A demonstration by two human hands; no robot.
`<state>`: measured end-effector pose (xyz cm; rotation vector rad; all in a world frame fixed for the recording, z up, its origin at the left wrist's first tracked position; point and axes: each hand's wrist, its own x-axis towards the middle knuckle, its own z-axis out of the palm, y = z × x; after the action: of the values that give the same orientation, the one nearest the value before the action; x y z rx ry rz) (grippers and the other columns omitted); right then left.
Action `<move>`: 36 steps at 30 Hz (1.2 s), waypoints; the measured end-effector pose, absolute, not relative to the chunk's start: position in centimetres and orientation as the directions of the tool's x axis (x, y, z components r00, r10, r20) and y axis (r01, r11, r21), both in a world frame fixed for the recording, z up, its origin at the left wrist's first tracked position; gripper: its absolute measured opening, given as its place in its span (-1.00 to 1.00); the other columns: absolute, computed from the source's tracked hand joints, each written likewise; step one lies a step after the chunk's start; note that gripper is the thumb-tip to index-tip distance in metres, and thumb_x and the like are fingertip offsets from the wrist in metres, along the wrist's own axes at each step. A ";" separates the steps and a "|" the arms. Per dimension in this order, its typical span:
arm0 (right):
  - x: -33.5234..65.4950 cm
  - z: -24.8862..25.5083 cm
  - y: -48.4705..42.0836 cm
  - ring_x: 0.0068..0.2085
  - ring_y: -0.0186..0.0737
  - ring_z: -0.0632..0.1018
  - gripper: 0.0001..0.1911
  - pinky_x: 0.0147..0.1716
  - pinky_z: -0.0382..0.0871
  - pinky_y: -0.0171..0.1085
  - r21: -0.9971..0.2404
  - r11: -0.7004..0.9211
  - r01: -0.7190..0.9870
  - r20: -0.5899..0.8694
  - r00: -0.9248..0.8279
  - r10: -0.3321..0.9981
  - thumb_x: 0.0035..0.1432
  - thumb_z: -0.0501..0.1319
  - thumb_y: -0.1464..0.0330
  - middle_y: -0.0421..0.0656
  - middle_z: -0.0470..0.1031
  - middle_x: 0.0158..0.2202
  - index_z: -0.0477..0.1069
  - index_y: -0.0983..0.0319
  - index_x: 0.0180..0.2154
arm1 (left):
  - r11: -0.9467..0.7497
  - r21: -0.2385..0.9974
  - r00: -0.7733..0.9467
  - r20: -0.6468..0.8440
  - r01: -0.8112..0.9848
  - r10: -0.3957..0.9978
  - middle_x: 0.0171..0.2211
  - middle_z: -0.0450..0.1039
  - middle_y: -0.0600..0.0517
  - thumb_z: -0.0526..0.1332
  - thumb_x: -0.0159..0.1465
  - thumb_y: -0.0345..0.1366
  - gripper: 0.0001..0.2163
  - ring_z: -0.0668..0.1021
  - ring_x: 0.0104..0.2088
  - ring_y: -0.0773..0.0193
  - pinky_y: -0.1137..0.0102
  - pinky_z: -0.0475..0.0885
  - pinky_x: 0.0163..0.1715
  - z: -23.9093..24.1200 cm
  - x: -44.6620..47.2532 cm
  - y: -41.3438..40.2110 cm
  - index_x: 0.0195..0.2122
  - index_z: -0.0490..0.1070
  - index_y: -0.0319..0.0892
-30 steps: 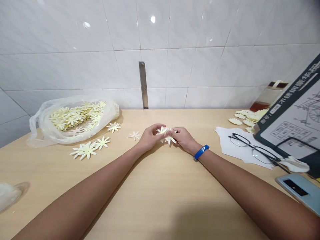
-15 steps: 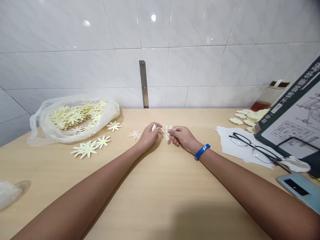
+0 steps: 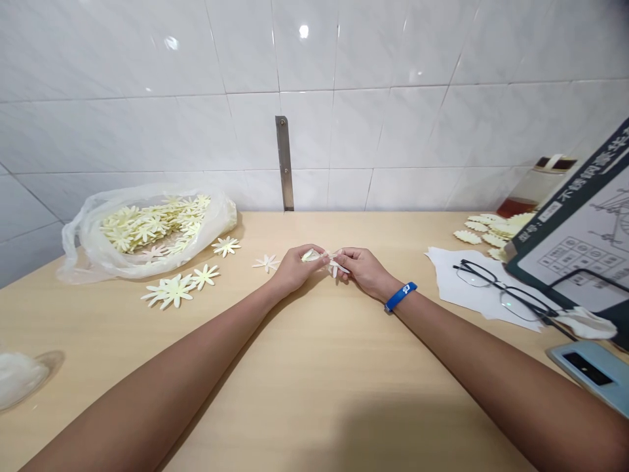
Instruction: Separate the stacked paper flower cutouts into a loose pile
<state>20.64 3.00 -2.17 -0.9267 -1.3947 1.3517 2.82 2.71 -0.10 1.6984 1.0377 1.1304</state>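
My left hand (image 3: 297, 270) is closed, thumb against fingers, on a pale yellow flower cutout (image 3: 309, 255) that shows partly above the thumb. Facing it, my right hand (image 3: 361, 267) pinches another pale flower cutout (image 3: 336, 267), its petals hanging below the fingertips. The fingertips of both hands meet or nearly meet around the petals; how the two pieces touch is hidden. Just left of my left hand lies a whitish flower cutout (image 3: 266, 263) on the wooden table (image 3: 275, 367).
At left, a clear plastic bag (image 3: 223, 219) holds many pale flower cutouts, with several loose ones (image 3: 175, 290) before it. At right are white paper (image 3: 445, 282), eyeglasses (image 3: 501, 288), a phone (image 3: 590, 370), a printed box (image 3: 584, 229), stacked scalloped pieces (image 3: 498, 229) and a jar (image 3: 531, 187).
My hands have come together. The left fingers, apart from the right-hand flower before, now close near it, and that flower has tilted downward.
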 end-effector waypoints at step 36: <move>23.0 -3.2 4.4 -0.03 -0.02 0.48 -0.52 -0.08 0.36 -0.08 -0.866 0.106 0.489 0.375 0.495 0.784 0.01 0.03 0.52 0.03 0.40 0.02 0.39 0.22 -0.01 | -0.088 0.983 0.079 0.076 0.163 0.994 -0.71 0.15 0.16 0.38 -0.01 -0.05 -0.60 0.19 -0.65 0.44 0.45 0.03 -0.61 -1.1 2.2 3.8 -0.63 0.20 -0.17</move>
<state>22.98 4.43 -3.18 -1.5435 -1.1423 0.3086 2.23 3.82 -1.09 1.4271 1.2355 1.1316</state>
